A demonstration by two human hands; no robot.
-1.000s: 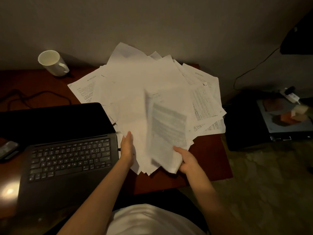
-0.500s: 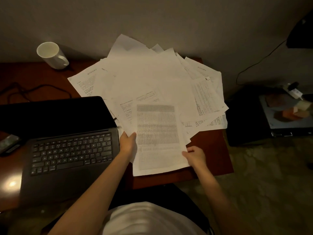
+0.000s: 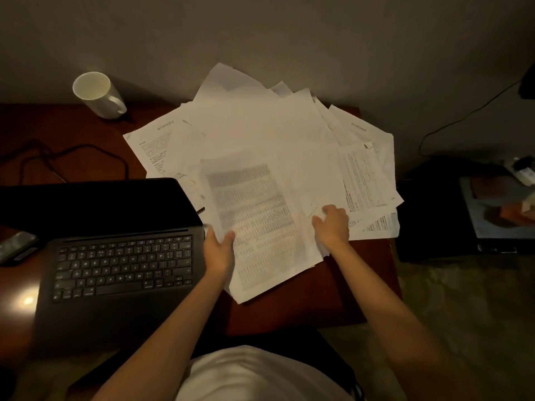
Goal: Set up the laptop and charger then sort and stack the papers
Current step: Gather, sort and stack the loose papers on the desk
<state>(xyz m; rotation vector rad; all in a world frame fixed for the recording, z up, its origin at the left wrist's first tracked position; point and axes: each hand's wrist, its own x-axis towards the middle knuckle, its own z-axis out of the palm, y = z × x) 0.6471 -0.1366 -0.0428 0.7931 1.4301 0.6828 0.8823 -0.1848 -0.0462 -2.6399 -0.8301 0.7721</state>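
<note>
Two bare hands work a loose heap of white printed papers (image 3: 260, 134) on the right of the dark red wooden desk (image 3: 333, 299). The left hand (image 3: 218, 251) pinches a densely printed sheet (image 3: 260, 227) at its left edge; the right hand (image 3: 333, 227) curls onto papers beside it. An open dark grey laptop (image 3: 115, 270) sits left.

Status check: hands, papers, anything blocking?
Left hand grips printed sheet by its left edge. Right hand reaching into loose paper pile, grip unclear. Laptop open alongside; nothing blocking.
</note>
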